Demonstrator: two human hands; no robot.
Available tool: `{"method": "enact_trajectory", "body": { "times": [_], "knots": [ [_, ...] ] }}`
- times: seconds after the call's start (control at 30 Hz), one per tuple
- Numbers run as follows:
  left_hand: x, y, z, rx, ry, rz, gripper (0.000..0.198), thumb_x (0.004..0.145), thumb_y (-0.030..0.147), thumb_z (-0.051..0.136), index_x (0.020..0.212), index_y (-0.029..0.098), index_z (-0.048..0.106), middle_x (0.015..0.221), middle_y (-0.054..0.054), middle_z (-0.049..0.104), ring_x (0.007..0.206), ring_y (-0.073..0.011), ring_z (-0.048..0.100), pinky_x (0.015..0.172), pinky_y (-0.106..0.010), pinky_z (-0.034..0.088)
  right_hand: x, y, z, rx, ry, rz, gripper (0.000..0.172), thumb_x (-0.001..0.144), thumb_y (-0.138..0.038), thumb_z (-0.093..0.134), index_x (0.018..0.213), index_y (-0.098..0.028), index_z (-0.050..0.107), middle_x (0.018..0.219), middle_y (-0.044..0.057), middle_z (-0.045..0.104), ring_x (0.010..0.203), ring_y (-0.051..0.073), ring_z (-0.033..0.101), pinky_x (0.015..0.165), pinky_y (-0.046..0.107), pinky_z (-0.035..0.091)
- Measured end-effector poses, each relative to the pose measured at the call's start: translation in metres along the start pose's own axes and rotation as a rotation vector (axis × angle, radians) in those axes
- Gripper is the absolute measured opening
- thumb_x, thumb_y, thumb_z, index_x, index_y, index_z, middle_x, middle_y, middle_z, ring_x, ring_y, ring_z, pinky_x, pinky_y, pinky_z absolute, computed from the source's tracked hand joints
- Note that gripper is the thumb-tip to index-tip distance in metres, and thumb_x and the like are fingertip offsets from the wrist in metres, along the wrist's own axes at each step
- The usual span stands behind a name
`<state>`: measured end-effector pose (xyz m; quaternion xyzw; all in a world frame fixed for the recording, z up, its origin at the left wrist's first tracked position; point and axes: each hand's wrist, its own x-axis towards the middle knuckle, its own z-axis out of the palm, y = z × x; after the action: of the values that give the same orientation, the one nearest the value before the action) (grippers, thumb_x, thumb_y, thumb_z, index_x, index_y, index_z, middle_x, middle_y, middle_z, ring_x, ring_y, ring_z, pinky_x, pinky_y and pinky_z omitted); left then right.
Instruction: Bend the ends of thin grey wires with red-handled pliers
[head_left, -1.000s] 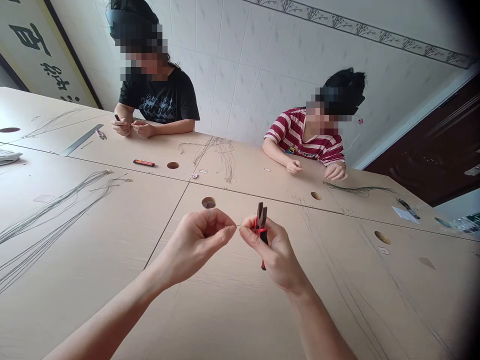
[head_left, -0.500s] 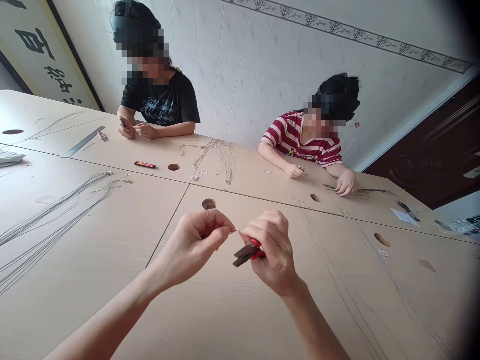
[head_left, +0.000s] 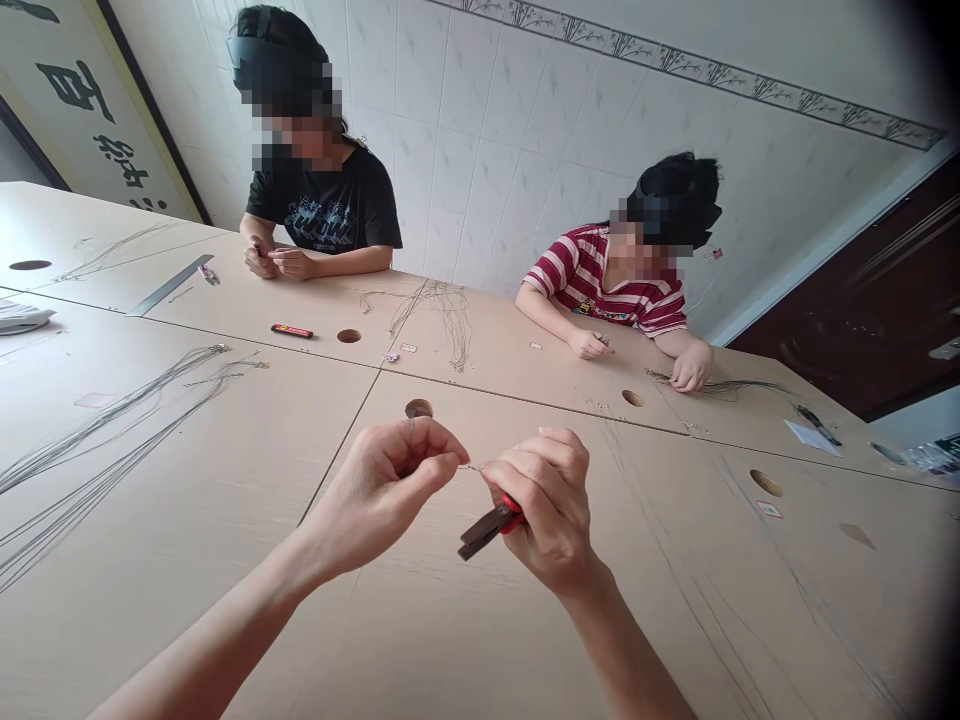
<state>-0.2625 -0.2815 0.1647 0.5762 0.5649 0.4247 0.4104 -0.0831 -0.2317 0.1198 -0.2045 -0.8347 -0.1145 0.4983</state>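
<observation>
Thumb and forefinger of my left hand (head_left: pixel 401 490) pinch the end of a thin wire (head_left: pixel 474 468), which runs across the small gap to my right hand (head_left: pixel 544 505). My right hand is closed round red-handled pliers (head_left: pixel 486 530), whose dark jaws point down and left, clear of the wire. The fingertips of my right hand also meet the wire. What sits at the wire's end is too small to make out. Both hands are held above the tabletop (head_left: pixel 420 640).
Bundles of thin wires (head_left: pixel 142 410) lie at left, with looser strands (head_left: pixel 675 550) at right. Across the table sit one person in a black shirt (head_left: pixel 330 210) and another in a striped shirt (head_left: pixel 600 270). A red-black cutter (head_left: pixel 292 331), a ruler (head_left: pixel 171 285) and round table holes (head_left: pixel 349 336) are beyond.
The pliers have tilted in my right hand, their jaws swinging slightly down and left. My right hand has shifted a little; the left keeps its pinch.
</observation>
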Motion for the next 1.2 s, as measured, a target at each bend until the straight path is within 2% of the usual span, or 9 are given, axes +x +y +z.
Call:
{"method": "enact_trajectory", "body": {
  "times": [0.23,0.37,0.53,0.73,0.97,1.1,1.2],
  "knots": [
    [0.000,-0.006,0.000,-0.057,-0.081,0.007,0.021,0.088,0.032,0.054,0.075,0.017,0.061,0.061,0.004,0.041,0.054,-0.0088,0.030,0.048,-0.024,0.023,0.001,0.000,0.001,0.040,-0.004,-0.005,0.033,0.082,0.001,0.052,0.101,-0.025,0.056,0.077,0.002,0.067,0.081,0.020,0.057,0.091,0.042,0.039],
    [0.001,-0.009,0.000,-0.067,-0.074,0.018,0.023,0.090,0.033,0.053,0.074,0.017,0.059,0.062,0.004,0.043,0.054,-0.0088,0.031,0.048,-0.024,0.023,0.001,-0.002,0.003,0.132,-0.030,0.074,0.029,0.084,-0.002,0.054,0.101,-0.025,0.054,0.076,0.001,0.065,0.078,0.020,0.056,0.088,0.043,0.041],
    [0.005,-0.011,0.002,-0.077,-0.070,0.020,0.022,0.090,0.033,0.053,0.077,0.017,0.060,0.064,0.003,0.046,0.056,-0.0093,0.032,0.049,-0.023,0.025,0.003,-0.004,0.006,0.313,-0.068,0.204,0.019,0.088,-0.007,0.054,0.098,-0.024,0.053,0.076,0.002,0.060,0.076,0.018,0.051,0.077,0.038,0.044],
    [0.005,-0.013,0.004,-0.097,-0.061,0.016,0.024,0.090,0.036,0.053,0.078,0.017,0.060,0.063,0.004,0.042,0.055,-0.0091,0.029,0.049,-0.023,0.023,0.001,-0.004,0.005,0.355,-0.086,0.265,0.021,0.086,-0.005,0.053,0.095,-0.023,0.054,0.078,0.002,0.058,0.077,0.018,0.049,0.077,0.037,0.043],
    [0.004,-0.010,0.004,-0.108,-0.053,0.012,0.026,0.091,0.037,0.054,0.076,0.017,0.057,0.062,0.005,0.041,0.053,-0.0079,0.026,0.047,-0.022,0.022,0.003,-0.010,0.001,0.450,-0.106,0.413,0.016,0.089,-0.011,0.053,0.097,-0.024,0.055,0.078,0.001,0.055,0.072,0.016,0.047,0.069,0.032,0.042],
    [0.004,-0.011,0.007,-0.101,-0.043,0.013,0.024,0.091,0.036,0.054,0.076,0.017,0.057,0.063,0.005,0.043,0.053,-0.0078,0.027,0.046,-0.021,0.023,0.003,-0.011,0.001,0.458,-0.126,0.435,0.018,0.086,-0.006,0.049,0.087,-0.023,0.050,0.073,-0.001,0.051,0.070,0.015,0.046,0.067,0.031,0.041],
    [0.003,-0.012,0.008,-0.097,-0.031,0.002,0.026,0.090,0.038,0.053,0.076,0.017,0.057,0.064,0.004,0.043,0.053,-0.0084,0.028,0.046,-0.022,0.024,0.002,-0.011,0.002,0.456,-0.122,0.420,0.020,0.084,-0.003,0.049,0.088,-0.023,0.050,0.073,-0.001,0.051,0.071,0.015,0.046,0.067,0.030,0.041]
  ]
}}
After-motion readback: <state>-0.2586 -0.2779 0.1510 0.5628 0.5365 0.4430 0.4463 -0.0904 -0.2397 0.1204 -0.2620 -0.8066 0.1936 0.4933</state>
